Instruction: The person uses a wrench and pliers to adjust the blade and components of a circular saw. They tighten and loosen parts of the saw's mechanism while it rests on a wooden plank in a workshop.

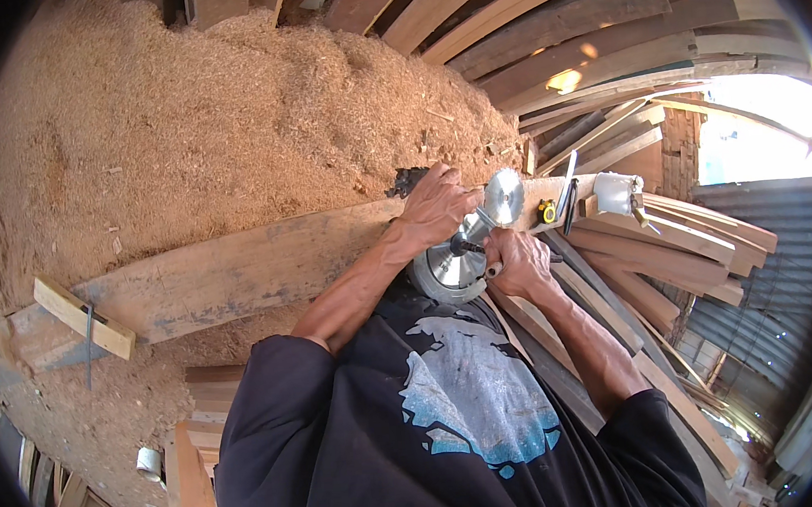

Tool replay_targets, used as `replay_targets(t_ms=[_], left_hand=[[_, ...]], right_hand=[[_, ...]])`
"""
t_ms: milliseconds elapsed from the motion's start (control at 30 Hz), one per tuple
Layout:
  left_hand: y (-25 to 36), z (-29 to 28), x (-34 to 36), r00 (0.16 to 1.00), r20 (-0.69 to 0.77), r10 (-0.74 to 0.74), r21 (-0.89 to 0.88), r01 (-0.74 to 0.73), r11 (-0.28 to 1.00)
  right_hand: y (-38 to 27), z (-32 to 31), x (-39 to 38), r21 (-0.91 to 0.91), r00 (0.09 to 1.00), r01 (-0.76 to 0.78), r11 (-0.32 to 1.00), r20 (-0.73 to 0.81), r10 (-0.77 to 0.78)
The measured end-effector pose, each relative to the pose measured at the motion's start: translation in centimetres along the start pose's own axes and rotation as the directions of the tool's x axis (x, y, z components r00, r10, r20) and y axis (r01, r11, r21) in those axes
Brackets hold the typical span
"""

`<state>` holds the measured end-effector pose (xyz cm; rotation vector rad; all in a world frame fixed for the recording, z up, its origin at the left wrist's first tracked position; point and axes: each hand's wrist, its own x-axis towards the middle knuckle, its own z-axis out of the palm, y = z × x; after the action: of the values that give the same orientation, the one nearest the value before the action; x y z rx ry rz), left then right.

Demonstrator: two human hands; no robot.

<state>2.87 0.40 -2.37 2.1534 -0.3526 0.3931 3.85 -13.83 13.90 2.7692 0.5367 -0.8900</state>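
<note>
In front of my chest, a power saw with a silver round guard (448,275) sits at the near edge of a long wooden plank (236,274). My left hand (438,205) curls over the far side of the saw, its grip partly hidden. Close beside its fingers is a bright toothed circular blade (504,194). My right hand (521,262) is closed at the saw's right side, around a short greyish rod-like piece (494,270); whether this is a handle or a loose tool I cannot tell. A dark part (407,180) shows beyond my left hand.
On the plank's right end are a yellow-black tape measure (547,211) and a white container (619,194). A wooden piece with a dark metal rod (85,319) crosses its left end. Sawdust (205,126) heaps beyond. Stacked boards (561,41) lie far right; more timber (663,243) lies right.
</note>
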Motion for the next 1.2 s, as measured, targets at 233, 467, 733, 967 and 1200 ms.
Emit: replay_targets(t_ms=[233, 467, 733, 967, 1200], left_hand=[[0.3, -0.3, 0.1, 0.999, 0.035, -0.013, -0.047, 0.014, 0.999], [0.2, 0.2, 0.2, 0.996, 0.088, -0.008, -0.004, 0.008, 1.0], [-0.4, -0.5, -0.6, 0.999, -0.043, -0.013, 0.017, 0.013, 1.0], [-0.6, -0.7, 0.1, 0.999, 0.027, 0.041, 0.036, -0.042, 0.998], [-0.9, -0.6, 0.3, 0.997, 0.066, 0.042, 0.0, -0.042, 0.999]], right_hand=[[0.6, 0.3, 0.0, 0.031, 1.0, -0.008, 0.999, 0.03, 0.007], [0.6, 0.0, -0.1, -0.011, 0.999, 0.001, 1.0, 0.038, -0.001], [0.7, -4.6, -5.2, -0.141, 0.846, 0.326, 0.935, -0.399, -0.355], [0.5, 2.2, -4.5, 0.887, 0.865, -0.447, -0.12, 0.462, 0.195], [0.4, 3.8, -2.8, 0.908, 0.912, -0.344, -0.241, 0.384, 0.146]])
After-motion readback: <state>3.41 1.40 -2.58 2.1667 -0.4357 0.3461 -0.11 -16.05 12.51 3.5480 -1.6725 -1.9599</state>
